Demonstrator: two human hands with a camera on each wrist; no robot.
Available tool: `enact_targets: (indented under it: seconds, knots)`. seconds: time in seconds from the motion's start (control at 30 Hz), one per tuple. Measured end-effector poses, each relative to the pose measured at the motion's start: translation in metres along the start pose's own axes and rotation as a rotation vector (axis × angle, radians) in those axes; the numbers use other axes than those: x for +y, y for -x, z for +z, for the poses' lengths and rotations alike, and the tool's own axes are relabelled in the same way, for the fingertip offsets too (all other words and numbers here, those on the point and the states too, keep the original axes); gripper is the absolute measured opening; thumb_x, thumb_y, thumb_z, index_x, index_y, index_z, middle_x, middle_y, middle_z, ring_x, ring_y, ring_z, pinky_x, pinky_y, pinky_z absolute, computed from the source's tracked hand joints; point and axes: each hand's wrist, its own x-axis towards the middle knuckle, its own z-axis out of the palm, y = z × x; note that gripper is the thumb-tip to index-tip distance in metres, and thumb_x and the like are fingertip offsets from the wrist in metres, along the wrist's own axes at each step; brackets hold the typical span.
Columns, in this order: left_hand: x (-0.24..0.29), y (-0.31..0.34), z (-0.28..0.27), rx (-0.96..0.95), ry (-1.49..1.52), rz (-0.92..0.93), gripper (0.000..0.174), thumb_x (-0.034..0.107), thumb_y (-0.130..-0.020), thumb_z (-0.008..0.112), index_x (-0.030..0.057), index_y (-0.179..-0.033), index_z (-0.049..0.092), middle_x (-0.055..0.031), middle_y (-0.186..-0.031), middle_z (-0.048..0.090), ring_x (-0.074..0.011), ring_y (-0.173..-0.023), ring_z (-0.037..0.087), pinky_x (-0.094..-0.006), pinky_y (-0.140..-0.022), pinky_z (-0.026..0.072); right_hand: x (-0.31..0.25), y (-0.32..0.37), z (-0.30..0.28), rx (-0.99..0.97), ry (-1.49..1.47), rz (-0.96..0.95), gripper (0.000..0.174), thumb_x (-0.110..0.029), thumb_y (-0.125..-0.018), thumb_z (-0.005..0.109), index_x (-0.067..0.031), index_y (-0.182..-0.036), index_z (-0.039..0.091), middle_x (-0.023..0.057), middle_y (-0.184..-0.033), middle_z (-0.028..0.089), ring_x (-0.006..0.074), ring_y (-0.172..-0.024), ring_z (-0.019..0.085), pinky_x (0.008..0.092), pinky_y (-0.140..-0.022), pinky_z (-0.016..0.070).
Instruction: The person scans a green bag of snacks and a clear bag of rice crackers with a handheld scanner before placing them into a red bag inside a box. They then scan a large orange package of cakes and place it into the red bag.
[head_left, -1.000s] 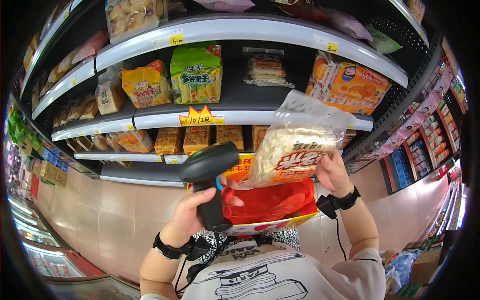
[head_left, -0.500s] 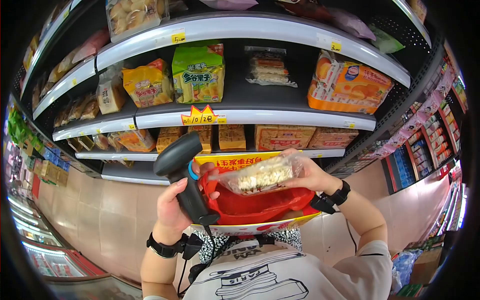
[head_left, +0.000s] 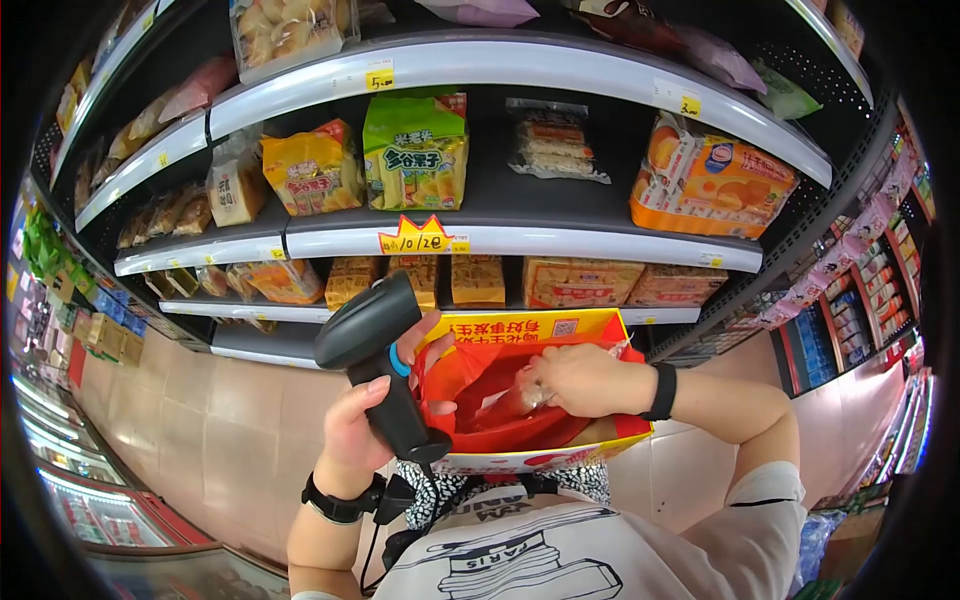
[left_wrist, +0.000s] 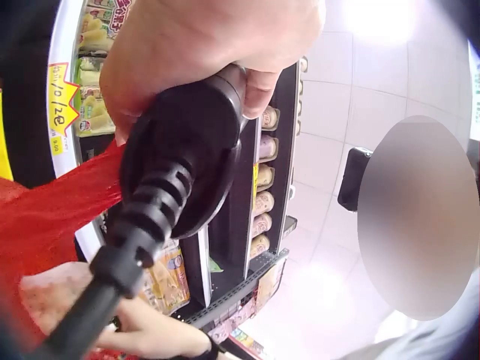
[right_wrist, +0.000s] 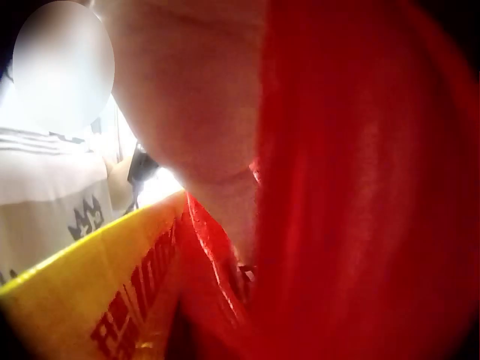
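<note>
My left hand (head_left: 350, 425) grips the handle of a black barcode scanner (head_left: 368, 325), its head tilted up over the box's left side. In the left wrist view, the scanner's ribbed cable end (left_wrist: 161, 199) faces the camera, with red plastic beside the hand. My right hand (head_left: 590, 380) reaches down into a red plastic bag (head_left: 450, 375) that lines a yellow carton (head_left: 500, 325). Its fingers hold the crinkled clear top of a puffed-rice snack bag (head_left: 537, 393); the rest of that bag is hidden inside. Red plastic (right_wrist: 360, 180) fills much of the right wrist view.
Shelves ahead carry a green snack bag (head_left: 415, 155), a yellow snack bag (head_left: 312, 170), a clear pack (head_left: 557, 140) and an orange cake pack (head_left: 715, 180). The shelf's pale edge (head_left: 590, 243) runs just beyond the carton. Tiled floor (head_left: 250, 420) lies around.
My right hand has lowered the puffed-rice bag from in front of the shelf down into the red bag in the carton. The scanner has moved left and stays in my left hand.
</note>
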Motion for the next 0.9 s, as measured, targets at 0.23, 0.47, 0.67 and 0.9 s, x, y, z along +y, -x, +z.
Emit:
enact_targets:
  seconds: [0.23, 0.47, 0.67, 0.9]
  knots:
    - [-0.009, 0.002, -0.005, 0.024, -0.105, -0.029, 0.072, 0.023, -0.074, 0.052, 0.0084, -0.139, 0.025, -0.0151, -0.144, 0.024, -0.0304, -0.134, 0.021, -0.0483, -0.090, 0.0449, 0.001, -0.049, 0.031, -0.391, -0.035, -0.014, 0.038, -0.019, -0.082, 0.051, 0.0052, -0.111, 0.047, 0.0234, -0.096, 0.060, 0.0365, -0.091, 0.059, 0.0440, -0.074, 0.0475]
    - [-0.008, 0.005, -0.010, 0.071, -0.086, -0.020, 0.076, 0.025, -0.072, 0.054, 0.0090, -0.140, 0.024, -0.0124, -0.143, 0.029, -0.0283, -0.132, 0.026, -0.0514, -0.094, 0.0387, 0.032, -0.101, 0.109, -0.602, -0.091, -0.084, 0.037, -0.011, -0.075, 0.047, 0.0036, -0.107, 0.060, 0.0210, -0.100, 0.063, 0.0327, -0.088, 0.060, 0.0408, -0.074, 0.0464]
    - [0.002, 0.008, -0.014, 0.093, -0.086, -0.011, 0.049, 0.027, -0.072, 0.057, 0.0134, -0.118, 0.047, -0.0122, -0.140, 0.033, -0.0338, -0.129, 0.031, -0.0520, -0.088, 0.0445, 0.017, -0.063, 0.056, -0.756, 0.141, -0.089, 0.030, -0.021, -0.076, 0.053, -0.0022, -0.095, 0.067, 0.0177, -0.098, 0.064, 0.0306, -0.090, 0.061, 0.0412, -0.077, 0.0470]
    - [0.006, 0.008, -0.035, 0.110, -0.057, -0.023, 0.071, 0.024, -0.073, 0.053, 0.0089, -0.138, 0.027, -0.0121, -0.138, 0.035, -0.0335, -0.128, 0.032, -0.0506, -0.093, 0.0412, -0.004, 0.031, -0.044, -0.857, 0.002, -0.067, 0.046, -0.035, -0.072, 0.066, -0.0032, -0.104, 0.061, 0.0186, -0.094, 0.063, 0.0347, -0.088, 0.060, 0.0420, -0.077, 0.0463]
